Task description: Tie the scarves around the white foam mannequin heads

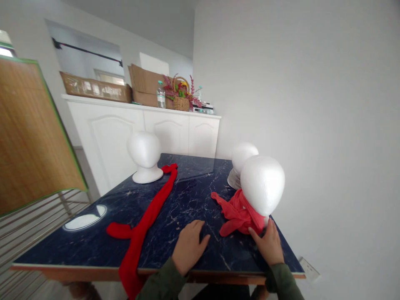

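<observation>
My left hand (189, 246) lies flat on the dark blue marble table (175, 204) near its front edge, fingers stretched out, holding nothing. My right hand (269, 243) rests at the base of a white foam mannequin head (262, 184), fingers apart and touching the red scarf (239, 214) bunched around its neck. A long red scarf (146, 221) runs diagonally across the table and hangs over the front edge, just left of my left hand. Two more foam heads stand further back, one on the left (144, 160) and one behind the near head (242, 160).
A white cabinet (140, 125) behind the table carries cardboard boxes (96, 87), a water bottle (161, 95) and a flower basket (181, 96). A bamboo-coloured panel (28, 133) and a metal rack (37, 216) stand at the left. A white wall closes the right side.
</observation>
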Demonstrator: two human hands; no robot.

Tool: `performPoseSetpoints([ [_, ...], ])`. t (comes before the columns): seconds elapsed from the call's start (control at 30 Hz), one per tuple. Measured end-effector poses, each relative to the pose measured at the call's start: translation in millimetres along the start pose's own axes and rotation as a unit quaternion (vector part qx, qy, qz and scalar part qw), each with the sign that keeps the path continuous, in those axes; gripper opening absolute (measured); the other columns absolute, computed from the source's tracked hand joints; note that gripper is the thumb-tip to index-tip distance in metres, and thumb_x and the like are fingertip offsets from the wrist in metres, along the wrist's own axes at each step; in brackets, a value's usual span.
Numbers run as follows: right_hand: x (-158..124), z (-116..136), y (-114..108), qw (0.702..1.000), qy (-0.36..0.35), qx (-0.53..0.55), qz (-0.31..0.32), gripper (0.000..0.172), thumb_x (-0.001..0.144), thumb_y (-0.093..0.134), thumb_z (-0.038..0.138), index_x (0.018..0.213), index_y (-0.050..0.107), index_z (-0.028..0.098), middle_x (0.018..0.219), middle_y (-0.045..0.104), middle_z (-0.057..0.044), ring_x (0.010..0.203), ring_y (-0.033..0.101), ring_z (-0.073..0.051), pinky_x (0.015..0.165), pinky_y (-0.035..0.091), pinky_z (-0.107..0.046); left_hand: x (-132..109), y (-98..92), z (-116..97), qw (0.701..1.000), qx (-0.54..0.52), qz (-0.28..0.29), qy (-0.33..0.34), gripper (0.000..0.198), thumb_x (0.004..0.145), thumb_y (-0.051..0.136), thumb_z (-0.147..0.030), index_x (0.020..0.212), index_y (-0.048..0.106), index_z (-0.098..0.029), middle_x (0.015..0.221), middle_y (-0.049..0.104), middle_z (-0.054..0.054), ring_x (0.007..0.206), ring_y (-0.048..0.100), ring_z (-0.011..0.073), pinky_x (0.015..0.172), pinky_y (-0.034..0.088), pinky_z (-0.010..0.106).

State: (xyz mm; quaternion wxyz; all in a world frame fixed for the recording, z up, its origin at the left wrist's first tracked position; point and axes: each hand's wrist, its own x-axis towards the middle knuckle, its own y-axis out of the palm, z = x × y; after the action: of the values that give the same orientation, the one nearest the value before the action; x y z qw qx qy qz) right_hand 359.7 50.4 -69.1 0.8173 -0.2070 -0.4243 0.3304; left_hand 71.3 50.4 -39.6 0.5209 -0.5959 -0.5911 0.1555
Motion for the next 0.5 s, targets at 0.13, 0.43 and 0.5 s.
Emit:
performPoseSetpoints([
  [0.13, -26.4, 9.0, -6.3, 0.995, 0.0, 0.004, -0.102, 0.068, 0.067, 0.05, 0.068, 0.1, 0.05, 0.009, 0.093, 0.054, -0.017, 0.094, 0.05, -0.032, 0.082, 0.041, -0.045, -1.0, -51.0, 67.0, 0.978, 0.161, -0.079, -0.107, 0.049, 0.082, 0.044, -0.038, 0.122, 0.046, -0.011, 0.123, 0.049, 0.016, 0.113, 0.044, 0.0287, 0.096, 0.032, 0.04],
  [0.43, -73.6, 112.2, 13.7, 0.921, -0.084, 0.217, 0.312, 0.022, 0.081, 0.048, 0.04, 0.078, 0.056, 0.019, 0.079, 0.057, -0.004, 0.076, 0.055, -0.018, 0.072, 0.043, -0.03, -0.6, -69.1, 112.2, 0.952, 0.226, -0.008, -0.205, 0.024, 0.086, 0.033, -0.026, 0.088, 0.053, -0.013, 0.084, 0.06, 0.012, 0.082, 0.057, 0.0267, 0.072, 0.04, 0.037],
  [0.5, -71.1, 135.7, 23.8, 0.886, -0.046, 0.281, 0.366, 0.025, 0.081, 0.048, 0.04, 0.083, 0.058, 0.018, 0.081, 0.06, -0.004, 0.078, 0.057, -0.017, 0.072, 0.044, -0.029, -2.6, -60.9, 104.2, 0.972, 0.162, -0.02, -0.172, 0.024, 0.088, 0.029, -0.024, 0.092, 0.051, -0.015, 0.084, 0.059, 0.011, 0.081, 0.058, 0.0247, 0.072, 0.041, 0.036],
])
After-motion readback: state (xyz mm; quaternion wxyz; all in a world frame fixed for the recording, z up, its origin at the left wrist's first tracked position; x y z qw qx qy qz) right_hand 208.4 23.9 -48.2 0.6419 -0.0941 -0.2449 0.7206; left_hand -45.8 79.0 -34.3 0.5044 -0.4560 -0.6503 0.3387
